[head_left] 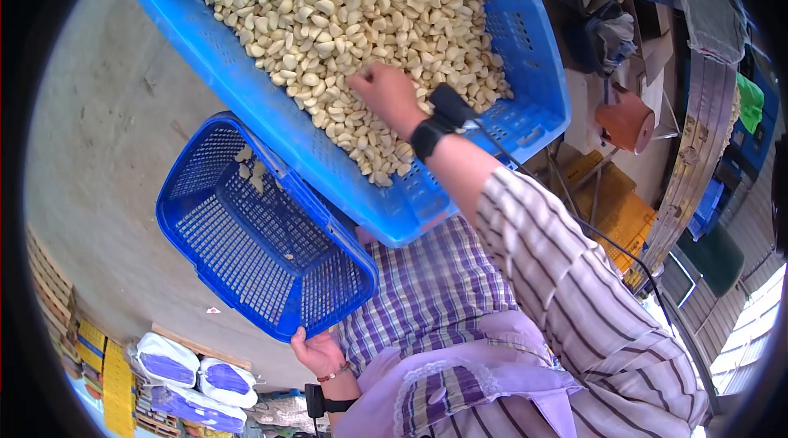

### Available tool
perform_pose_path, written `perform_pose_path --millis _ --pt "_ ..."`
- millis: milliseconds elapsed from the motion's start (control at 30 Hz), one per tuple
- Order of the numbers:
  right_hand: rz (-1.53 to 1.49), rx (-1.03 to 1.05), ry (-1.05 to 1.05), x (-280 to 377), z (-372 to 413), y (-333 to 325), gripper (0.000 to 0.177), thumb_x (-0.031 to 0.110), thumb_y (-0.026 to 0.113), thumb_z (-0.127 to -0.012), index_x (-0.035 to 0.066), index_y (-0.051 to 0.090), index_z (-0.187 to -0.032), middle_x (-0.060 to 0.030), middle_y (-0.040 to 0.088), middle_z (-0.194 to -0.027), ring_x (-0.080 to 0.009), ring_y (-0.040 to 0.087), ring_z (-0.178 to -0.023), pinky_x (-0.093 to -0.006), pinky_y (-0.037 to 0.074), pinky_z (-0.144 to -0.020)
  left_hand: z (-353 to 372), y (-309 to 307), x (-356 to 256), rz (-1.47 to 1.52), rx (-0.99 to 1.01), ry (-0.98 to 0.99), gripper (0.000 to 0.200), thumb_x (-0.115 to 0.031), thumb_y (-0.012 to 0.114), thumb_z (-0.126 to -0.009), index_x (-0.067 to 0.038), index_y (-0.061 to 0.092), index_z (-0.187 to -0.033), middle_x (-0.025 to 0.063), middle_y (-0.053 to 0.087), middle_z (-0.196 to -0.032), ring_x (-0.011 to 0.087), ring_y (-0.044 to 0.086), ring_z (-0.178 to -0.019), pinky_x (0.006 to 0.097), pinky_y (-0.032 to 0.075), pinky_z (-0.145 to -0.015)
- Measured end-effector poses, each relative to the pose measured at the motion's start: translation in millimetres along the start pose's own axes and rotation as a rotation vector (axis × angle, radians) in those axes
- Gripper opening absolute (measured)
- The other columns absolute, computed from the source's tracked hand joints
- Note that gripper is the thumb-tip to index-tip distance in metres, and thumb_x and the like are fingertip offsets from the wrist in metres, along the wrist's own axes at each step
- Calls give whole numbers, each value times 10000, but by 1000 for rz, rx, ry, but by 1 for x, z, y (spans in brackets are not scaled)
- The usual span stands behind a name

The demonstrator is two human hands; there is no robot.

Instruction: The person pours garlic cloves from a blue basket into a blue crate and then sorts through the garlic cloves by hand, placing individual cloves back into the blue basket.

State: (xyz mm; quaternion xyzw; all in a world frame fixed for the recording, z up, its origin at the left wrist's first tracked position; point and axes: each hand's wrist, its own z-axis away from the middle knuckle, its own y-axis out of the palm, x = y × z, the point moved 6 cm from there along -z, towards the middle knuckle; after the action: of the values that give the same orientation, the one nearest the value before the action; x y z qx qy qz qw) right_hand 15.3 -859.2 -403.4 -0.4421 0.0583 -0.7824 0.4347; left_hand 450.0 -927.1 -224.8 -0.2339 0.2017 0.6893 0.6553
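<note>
A light blue plastic crate (189, 36) stands in front of me with a heap of peeled garlic cloves (345, 3) in it. My right hand (387, 93) is over the cloves, its fingers curled together; whatever they hold is hidden. A black wristband sits on that wrist. To the left of the crate, a dark blue perforated basket (238, 233) is tilted against the crate's side. A few pale pieces (253, 171) lie in it. My left hand (320, 353) grips the basket's lower rim, thumb at the edge.
A black device (451, 105) with a cable is at my right forearm. Right of the crate are a reddish-brown container (628, 119), a yellow crate (620, 220) and a wooden beam (698, 142). White sacks (168, 360) and yellow crates (116, 385) stand at lower left on the concrete floor.
</note>
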Motion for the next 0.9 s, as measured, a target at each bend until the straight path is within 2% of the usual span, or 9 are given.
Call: perform_pose_path --millis 67,100,233,567,633,733,767,833,900 --pt "344 -22 -138 14 -3 9 349 332 641 -881 -10 613 -812 -210 657 -790 -342 653 -751 -455 500 -669 0 1 0 14 21 3 468 -122 555 -831 39 493 -1266 153 594 -1221 257 614 -1048 393 536 -863" --pt "367 -22 -117 15 -3 13 337 337 654 -862 2 630 -839 -240 653 -816 -397 641 -779 -479 497 -673 0 0 -1 24 36 5 461 -99 552 -835 34 485 -1271 151 587 -1240 264 601 -1076 402 527 -907" --pt "474 32 -76 16 11 20 312 306 637 -863 -5 629 -844 -214 667 -781 -395 657 -754 -480 513 -660 -3 -7 1 28 55 -3 458 -97 550 -839 36 482 -1272 152 585 -1240 262 610 -1062 393 541 -890" --pt "360 -73 7 8 0 16 301 281 601 -848 -8 665 -898 -207 680 -789 -376 665 -753 -449 529 -677 -2 -10 0 8 47 15 438 -103 562 -837 39 496 -1246 151 590 -1224 255 617 -1042 379 549 -867" --pt "106 -127 54 14 16 3 271 256 594 -855 -1 666 -899 -167 682 -747 -311 671 -697 -394 523 -638 -3 -9 -2 9 67 12 441 -104 563 -836 40 496 -1247 151 589 -1227 253 617 -1039 378 548 -865" --pt "-284 -61 -63 51 65 -9 195 219 608 -851 34 662 -884 -159 661 -701 -296 658 -645 -385 507 -588 -4 -7 1 10 67 6 448 -109 562 -836 46 493 -1250 157 586 -1232 255 618 -1035 373 541 -880" --pt "-353 17 -146 71 88 -12 186 212 640 -866 42 658 -940 -12 621 -655 -69 560 -595 -254 445 -524 -6 -13 1 3 16 14 487 -123 556 -827 48 478 -1276 169 580 -1235 263 618 -1034 381 545 -852" --pt "-334 132 -334 115 140 -17 145 173 629 -868 72 651 -970 -75 637 -698 -155 609 -584 -306 477 -530 -6 -19 -3 -9 -33 24 526 -136 550 -818 51 463 -1302 181 575 -1237 270 619 -1034 388 550 -824" --pt "-261 281 -598 141 185 4 181 112 594 -851 101 646 -1024 -115 639 -802 -279 648 -671 -371 522 -556 -3 -17 -12 -33 4 37 562 -142 548 -816 53 441 -1332 180 562 -1269 276 594 -1096 403 521 -895"
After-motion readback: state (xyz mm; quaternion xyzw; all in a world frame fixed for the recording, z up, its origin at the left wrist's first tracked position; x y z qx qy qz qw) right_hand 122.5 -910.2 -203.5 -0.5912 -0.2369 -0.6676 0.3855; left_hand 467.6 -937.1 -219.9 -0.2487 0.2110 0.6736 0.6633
